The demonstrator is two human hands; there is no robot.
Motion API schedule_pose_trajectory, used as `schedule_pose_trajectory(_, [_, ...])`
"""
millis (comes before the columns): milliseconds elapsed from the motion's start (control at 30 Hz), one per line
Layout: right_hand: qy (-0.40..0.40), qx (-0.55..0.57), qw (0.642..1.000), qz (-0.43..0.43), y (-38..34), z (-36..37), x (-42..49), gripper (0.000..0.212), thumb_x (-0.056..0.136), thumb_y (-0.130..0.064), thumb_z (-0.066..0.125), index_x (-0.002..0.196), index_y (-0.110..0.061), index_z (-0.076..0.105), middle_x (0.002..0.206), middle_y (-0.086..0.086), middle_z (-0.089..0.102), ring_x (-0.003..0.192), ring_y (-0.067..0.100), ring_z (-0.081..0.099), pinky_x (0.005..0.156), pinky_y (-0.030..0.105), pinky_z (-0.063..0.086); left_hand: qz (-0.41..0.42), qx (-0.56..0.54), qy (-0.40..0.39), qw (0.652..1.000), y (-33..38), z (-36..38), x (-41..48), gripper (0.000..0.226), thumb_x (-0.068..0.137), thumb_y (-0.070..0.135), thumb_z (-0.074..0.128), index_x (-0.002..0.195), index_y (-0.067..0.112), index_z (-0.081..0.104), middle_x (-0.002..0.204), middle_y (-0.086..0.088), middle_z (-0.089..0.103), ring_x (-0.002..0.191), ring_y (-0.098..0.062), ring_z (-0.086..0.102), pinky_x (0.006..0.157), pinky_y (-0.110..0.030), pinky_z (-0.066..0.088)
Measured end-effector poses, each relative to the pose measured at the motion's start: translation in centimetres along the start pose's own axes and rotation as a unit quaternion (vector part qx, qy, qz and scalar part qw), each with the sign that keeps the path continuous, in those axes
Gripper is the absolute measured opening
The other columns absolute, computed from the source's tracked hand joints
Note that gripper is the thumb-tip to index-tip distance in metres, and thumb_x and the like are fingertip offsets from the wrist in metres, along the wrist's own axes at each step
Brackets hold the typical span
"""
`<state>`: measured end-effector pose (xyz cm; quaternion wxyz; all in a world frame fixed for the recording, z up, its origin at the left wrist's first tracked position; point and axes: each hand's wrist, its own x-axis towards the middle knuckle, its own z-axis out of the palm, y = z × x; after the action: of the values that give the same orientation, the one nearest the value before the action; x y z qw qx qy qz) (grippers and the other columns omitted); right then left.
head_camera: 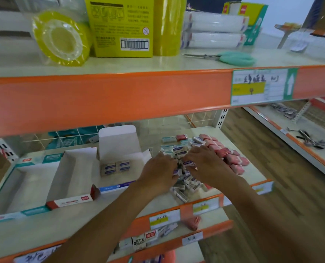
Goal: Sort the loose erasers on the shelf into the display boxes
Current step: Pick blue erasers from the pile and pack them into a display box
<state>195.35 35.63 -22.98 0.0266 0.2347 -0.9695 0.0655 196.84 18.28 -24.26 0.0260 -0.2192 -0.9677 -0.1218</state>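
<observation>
A heap of loose white erasers with purple labels point(186, 185) lies on the shelf, and pink erasers point(232, 158) are spread along its right side. My left hand point(158, 168) and my right hand point(205, 162) both lie on the heap with fingers curled round white erasers between them. Left of the heap stands a blue-and-purple display box point(118, 186) with its lid up, holding several white erasers point(116, 167). Further left are a red display box point(72, 201) and a teal display box point(34, 210), both showing bare white insides.
The orange edge of the upper shelf point(108, 95) hangs low over the work area. That shelf carries a yellow tape roll point(61, 38), a yellow box point(119, 27) and green scissors point(233, 57). A lower shelf point(157, 234) holds more small packs. Another shelving unit point(300, 141) stands to the right.
</observation>
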Motion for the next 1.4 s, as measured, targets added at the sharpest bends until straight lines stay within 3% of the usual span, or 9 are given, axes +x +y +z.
schedule_pose_trajectory(367, [0.0,0.012,1.0,-0.004,0.2,-0.1,0.8,0.013,0.089,-0.026,0.064,0.1,-0.019,0.065,0.102,-0.001,0.06,0.101,0.018,0.05,0.081,0.032,0.044,-0.012,0.005,0.013,1.0,0.2,0.6,0.7,0.023,0.089,0.029,0.057,0.107,0.015,0.064,0.105,-0.004,0.06,0.103,-0.018,0.052,0.073,-0.023,0.038])
schedule_pose_trajectory(567, [0.03,0.057,0.998,0.011,0.0,-0.9,1.0,0.007,0.09,-0.025,0.062,0.094,-0.02,0.06,0.094,-0.006,0.059,0.094,0.015,0.05,0.074,0.026,0.04,-0.056,-0.08,0.003,0.995,0.2,0.1,0.8,0.007,0.083,0.019,0.063,0.09,0.017,0.061,0.096,-0.002,0.063,0.088,-0.016,0.059,0.076,-0.027,0.052])
schedule_pose_trajectory(733, [0.082,0.197,0.976,0.036,-1.2,-1.5,1.9,0.024,0.091,-0.023,0.062,0.115,-0.025,0.061,0.088,-0.012,0.058,0.078,0.003,0.053,0.066,0.02,0.04,-0.086,-0.156,0.035,0.983,-1.3,-1.3,0.3,0.023,0.09,0.019,0.056,0.112,0.021,0.054,0.095,0.001,0.061,0.083,-0.014,0.054,0.078,-0.025,0.046])
schedule_pose_trajectory(867, [0.085,0.266,0.96,0.036,-2.5,-1.2,2.8,0.032,0.092,-0.021,0.061,0.123,-0.028,0.061,0.093,-0.005,0.06,0.081,0.008,0.058,0.071,0.02,0.043,-0.124,-0.228,0.03,0.965,-3.7,-2.7,-0.6,0.031,0.09,0.021,0.056,0.12,0.03,0.051,0.089,0.003,0.065,0.08,-0.013,0.06,0.076,-0.026,0.049])
schedule_pose_trajectory(967, [0.065,0.304,0.949,0.052,-3.5,-1.1,3.5,0.027,0.091,-0.018,0.061,0.117,-0.023,0.066,0.093,0.0,0.061,0.084,0.014,0.06,0.069,0.021,0.044,-0.161,-0.273,0.046,0.947,-5.4,-3.6,-1.3,0.027,0.091,0.02,0.057,0.114,0.034,0.055,0.087,0.007,0.061,0.074,-0.008,0.058,0.068,-0.022,0.047])
schedule_pose_trajectory(1133, [0.031,0.344,0.937,0.055,-5.1,-0.3,5.1,0.017,0.085,-0.013,0.068,0.099,-0.022,0.07,0.096,-0.008,0.067,0.087,0.006,0.064,0.075,0.018,0.048,-0.214,-0.342,0.064,0.913,-7.6,-4.6,-2.7,0.018,0.084,0.008,0.062,0.093,0.024,0.06,0.079,0.003,0.063,0.064,-0.014,0.065,0.063,-0.027,0.058])
schedule_pose_trajectory(1200, [0.02,0.336,0.941,0.044,-5.8,0.2,5.7,0.02,0.083,-0.013,0.07,0.101,-0.02,0.07,0.095,-0.007,0.067,0.086,0.007,0.064,0.076,0.02,0.051,-0.225,-0.328,0.062,0.915,-8.4,-4.7,-3.1,0.02,0.081,0.007,0.066,0.088,0.024,0.058,0.081,0.002,0.063,0.071,-0.014,0.065,0.067,-0.03,0.058])
schedule_pose_trajectory(1300, [0.013,0.343,0.939,0.024,-6.9,0.8,6.4,0.024,0.08,-0.011,0.074,0.101,-0.02,0.07,0.092,-0.006,0.069,0.084,0.01,0.066,0.078,0.03,0.054,-0.232,-0.279,0.047,0.931,-9.7,-4.7,-3.8,0.025,0.075,0.01,0.073,0.086,0.024,0.055,0.086,0.003,0.06,0.074,-0.009,0.054,0.061,-0.019,0.048])
schedule_pose_trajectory(1400, [0.013,0.341,0.94,0.022,-7.6,1.3,6.8,0.024,0.079,-0.012,0.075,0.096,-0.027,0.067,0.084,-0.012,0.066,0.077,0.004,0.064,0.073,0.024,0.051,-0.237,-0.279,0.045,0.929,-10.5,-4.9,-4.6,0.027,0.075,0.009,0.073,0.088,0.022,0.054,0.085,0.005,0.058,0.077,-0.011,0.054,0.062,-0.018,0.045])
